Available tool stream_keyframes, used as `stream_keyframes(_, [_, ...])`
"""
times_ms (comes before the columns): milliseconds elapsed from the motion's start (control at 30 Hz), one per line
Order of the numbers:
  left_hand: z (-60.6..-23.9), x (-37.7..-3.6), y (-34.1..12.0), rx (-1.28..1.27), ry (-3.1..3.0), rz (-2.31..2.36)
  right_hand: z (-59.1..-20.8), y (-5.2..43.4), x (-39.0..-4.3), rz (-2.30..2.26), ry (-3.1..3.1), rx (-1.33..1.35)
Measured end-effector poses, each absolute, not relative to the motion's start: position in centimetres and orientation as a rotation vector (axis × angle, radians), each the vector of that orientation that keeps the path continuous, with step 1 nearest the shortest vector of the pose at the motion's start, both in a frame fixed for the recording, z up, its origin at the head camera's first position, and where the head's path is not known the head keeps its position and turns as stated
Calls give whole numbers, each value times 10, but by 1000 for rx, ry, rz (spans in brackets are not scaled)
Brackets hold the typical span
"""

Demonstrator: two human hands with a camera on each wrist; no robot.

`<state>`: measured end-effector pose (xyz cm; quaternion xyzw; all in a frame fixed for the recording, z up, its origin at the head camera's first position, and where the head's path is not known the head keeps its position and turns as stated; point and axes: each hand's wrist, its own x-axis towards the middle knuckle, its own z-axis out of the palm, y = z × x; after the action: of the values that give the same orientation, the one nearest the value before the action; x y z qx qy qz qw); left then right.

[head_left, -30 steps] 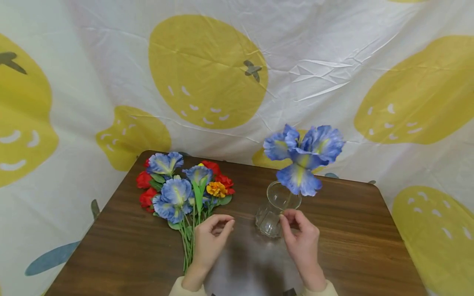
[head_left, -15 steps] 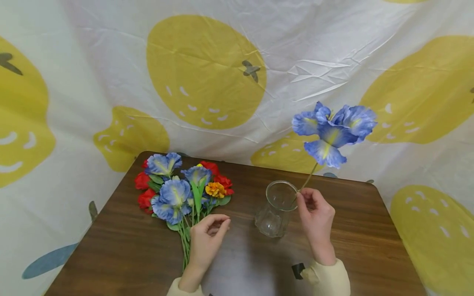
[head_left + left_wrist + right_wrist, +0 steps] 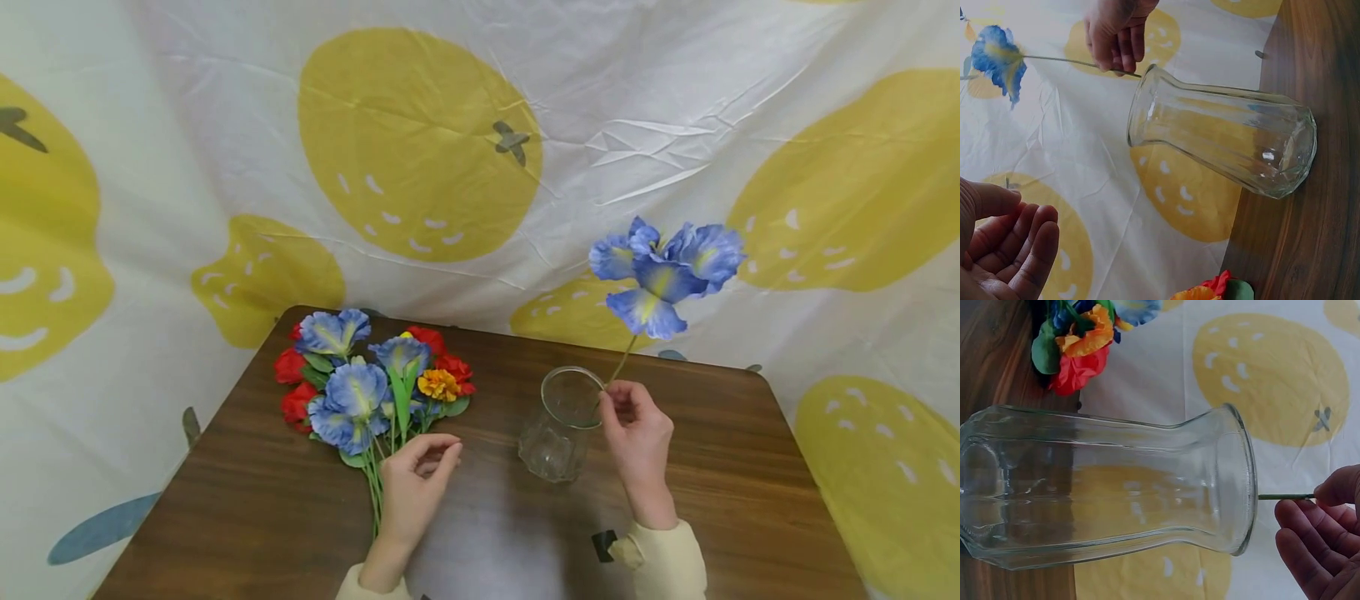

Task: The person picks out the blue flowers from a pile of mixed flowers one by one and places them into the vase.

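Note:
My right hand (image 3: 641, 437) pinches the thin green stem of a blue iris (image 3: 663, 279) between thumb and fingers, bloom up, beside the rim of a clear glass vase (image 3: 552, 452). In the right wrist view the stem's short lower end (image 3: 1282, 497) points from the fingertips toward the vase mouth, right at the rim. The vase (image 3: 1222, 125) stands upright on the table with no flowers inside. My left hand (image 3: 416, 479) hovers in front of the flower bunch, its fingers loosely bent and holding nothing; the left wrist view shows its thumb near the fingertips.
Several blue, red and orange artificial flowers (image 3: 352, 392) lie in a bunch at the left, stems toward me. The dark wooden table (image 3: 720, 467) ends at the back against a white cloth (image 3: 600, 67) printed with lemons. A small black patch (image 3: 603, 546) shows near the right sleeve.
My right hand has moved up and right with the iris, from in front of the vase to beside its rim, then slightly back left. The left hand has drifted slightly left.

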<state>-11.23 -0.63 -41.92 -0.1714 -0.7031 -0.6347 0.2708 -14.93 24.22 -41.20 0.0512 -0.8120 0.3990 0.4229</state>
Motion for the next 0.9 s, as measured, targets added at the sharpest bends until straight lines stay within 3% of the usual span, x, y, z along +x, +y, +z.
stream_keyframes(900, [-421, -113, -9, -422, -1924, -1715, -429, 242, -148, 987, -2069, 121])
